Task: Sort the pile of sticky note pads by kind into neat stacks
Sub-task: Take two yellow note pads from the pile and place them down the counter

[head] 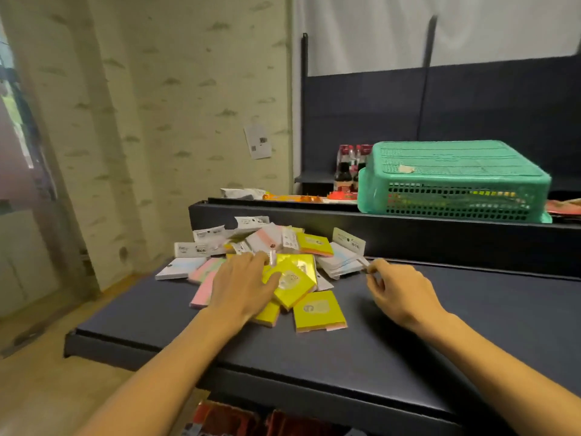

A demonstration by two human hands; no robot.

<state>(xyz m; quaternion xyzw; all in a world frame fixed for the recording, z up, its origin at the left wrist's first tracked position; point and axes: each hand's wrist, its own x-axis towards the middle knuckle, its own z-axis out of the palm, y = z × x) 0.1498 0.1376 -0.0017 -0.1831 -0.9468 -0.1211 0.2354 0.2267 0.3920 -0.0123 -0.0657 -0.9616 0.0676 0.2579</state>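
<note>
2 hands (242, 284) on pad pile (270, 262) | labels blurred, unreadable

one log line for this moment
left hand: resting on pad pile | right hand: pinching white pad's edge | stacks: none yet

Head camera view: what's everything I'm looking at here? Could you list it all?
sticky note pads: a jumbled pile, too overlapped to count; yellow, pink, white and pale blue; on the near shelf
near shelf: one, dark blue, foreground
basket: one, green, upside down on the upper ledge
bottles: a few, dark with red labels, left of the basket
paper sheet: one, white, on the wall
left hand: fingers spread flat on the pile
right hand: pinches a white packet's edge
</note>
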